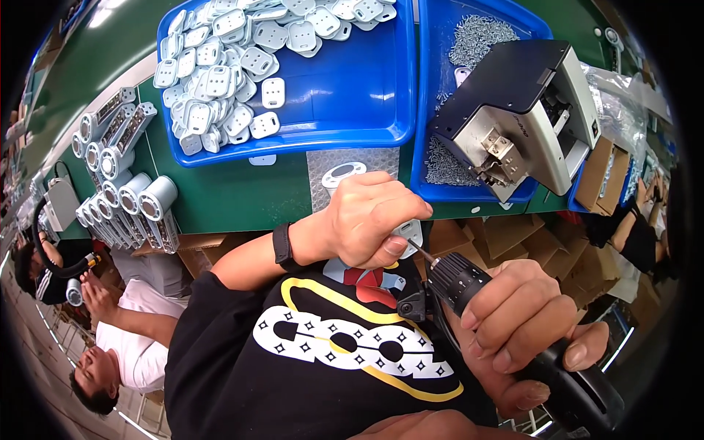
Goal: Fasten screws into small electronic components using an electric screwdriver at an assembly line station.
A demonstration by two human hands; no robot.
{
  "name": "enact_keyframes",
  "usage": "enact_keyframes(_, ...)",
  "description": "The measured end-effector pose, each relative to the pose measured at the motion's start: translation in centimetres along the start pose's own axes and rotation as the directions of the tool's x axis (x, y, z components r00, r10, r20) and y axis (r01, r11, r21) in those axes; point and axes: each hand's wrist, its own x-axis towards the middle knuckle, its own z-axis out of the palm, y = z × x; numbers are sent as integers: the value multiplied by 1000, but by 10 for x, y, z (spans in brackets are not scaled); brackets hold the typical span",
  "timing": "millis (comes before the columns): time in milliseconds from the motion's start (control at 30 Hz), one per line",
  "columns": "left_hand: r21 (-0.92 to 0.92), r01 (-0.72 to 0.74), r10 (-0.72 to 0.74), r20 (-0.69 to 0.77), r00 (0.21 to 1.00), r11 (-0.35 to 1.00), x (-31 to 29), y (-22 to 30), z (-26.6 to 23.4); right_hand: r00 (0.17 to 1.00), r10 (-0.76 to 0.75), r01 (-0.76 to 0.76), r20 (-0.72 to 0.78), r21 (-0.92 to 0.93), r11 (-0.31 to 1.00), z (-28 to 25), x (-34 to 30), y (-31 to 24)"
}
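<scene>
My left hand [374, 216] is closed round a pale grey part, its fingers hiding most of it. A rounded end with a dark oval [343, 173] shows above the knuckles, and a light plate [408, 233] shows below the fingertips. My right hand [513, 323] grips a black power screwdriver [458, 280]. Its thin bit points up and left, reaching close to the light plate; whether it touches a screw I cannot tell.
A blue tray [293, 141] holds many pale plates. Right of it, another blue tray [425, 165] holds loose screws and a black-and-silver machine [524, 117]. Grey cylindrical-headed parts [139, 198] stand on the green table's left. Cardboard [506, 242] lies below the edge. Another person [139, 330] works at left.
</scene>
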Motion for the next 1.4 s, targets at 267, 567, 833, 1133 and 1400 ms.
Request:
enact_keyframes(267,-27,-12,12,19,1000,1000,-3,-4,-1,998,-13,8,-67,-70,998,5,-7,-5)
enact_keyframes(567,13,-23,23,31,999,1000,1,-4,-2,956,-109,-34,-272,-473,880,-62,16,46)
enact_keyframes(833,19,-30,30,29,999,999,-4,-2,-2,925,-257,142,-281,-371,918,-30,6,12)
enact_keyframes(1133,33,-34,33,13,999,999,-2,-3,0,935,-74,-21,-346,-262,965,-32,7,23)
enact_keyframes(1400,58,-25,24,16,1000,998,-1,-3,-3,972,160,-162,171,-1,987,-20,-9,-40)
